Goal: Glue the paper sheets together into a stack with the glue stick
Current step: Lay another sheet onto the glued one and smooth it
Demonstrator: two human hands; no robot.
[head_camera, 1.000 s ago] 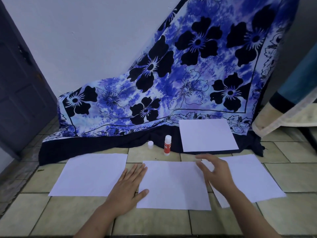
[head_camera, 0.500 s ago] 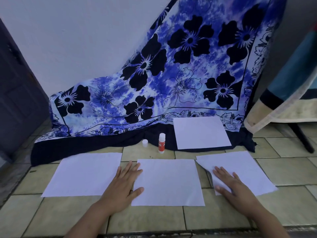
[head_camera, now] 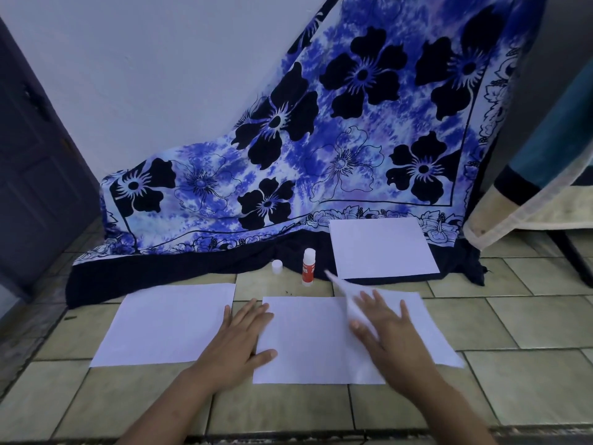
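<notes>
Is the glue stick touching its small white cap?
Apart. The head view shows the glue stick upright, with dark cloth visible between it and the cap.
</notes>
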